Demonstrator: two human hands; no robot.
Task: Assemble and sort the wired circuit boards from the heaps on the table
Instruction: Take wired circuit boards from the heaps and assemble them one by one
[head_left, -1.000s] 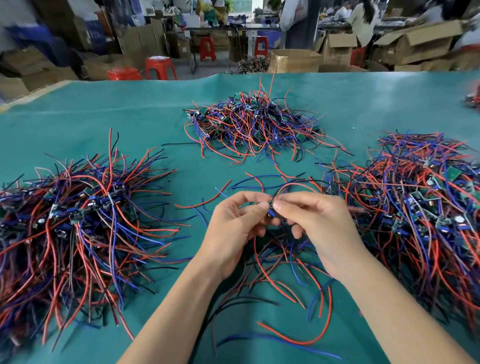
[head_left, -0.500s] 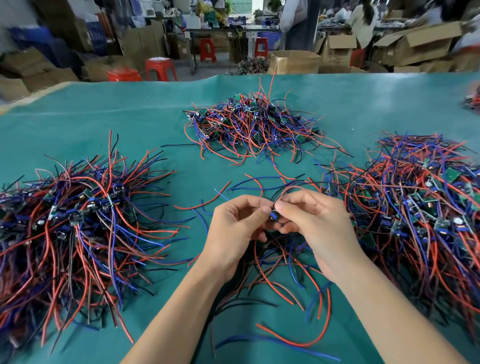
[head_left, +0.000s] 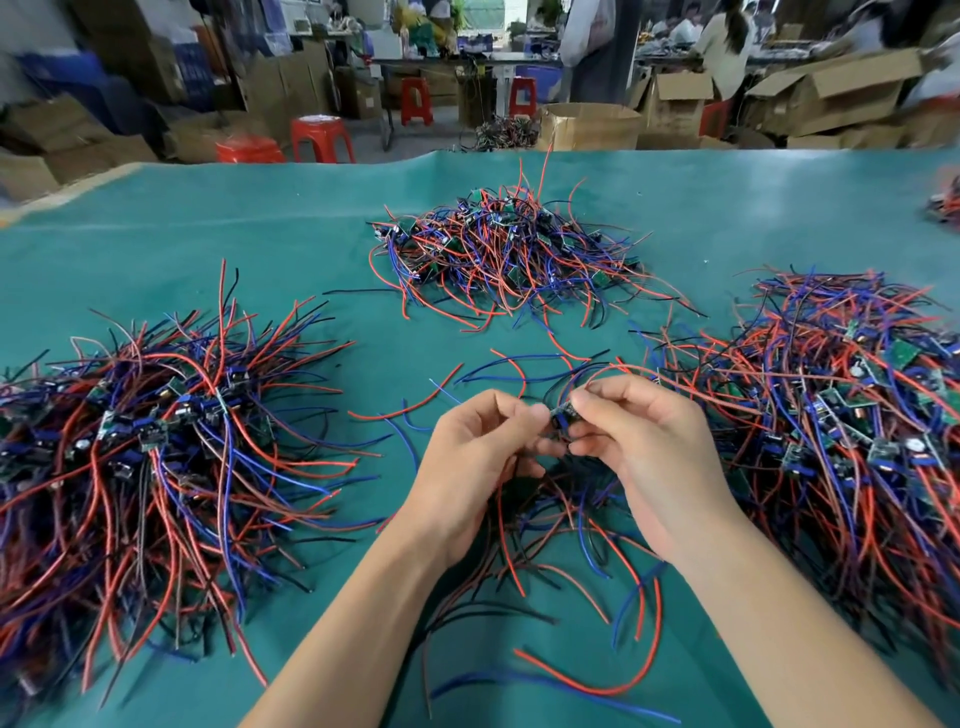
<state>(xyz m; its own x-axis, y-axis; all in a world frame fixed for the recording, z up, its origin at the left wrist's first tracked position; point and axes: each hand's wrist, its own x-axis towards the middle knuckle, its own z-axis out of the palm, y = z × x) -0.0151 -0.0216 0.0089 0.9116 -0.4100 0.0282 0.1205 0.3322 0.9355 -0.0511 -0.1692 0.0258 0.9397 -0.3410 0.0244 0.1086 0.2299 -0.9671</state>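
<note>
Centrally, both hands (head_left: 558, 441) pinch small dark circuit board (head_left: 562, 415), wires trailing

We nudged the small board (head_left: 562, 415) a bit closer to the right heap (head_left: 852, 415), and our right hand (head_left: 644, 457) rolled its fingers further over it.

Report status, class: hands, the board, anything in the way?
Left hand and right hand both pinch one small wired board. Loose wires beneath. Nothing blocking.
</note>
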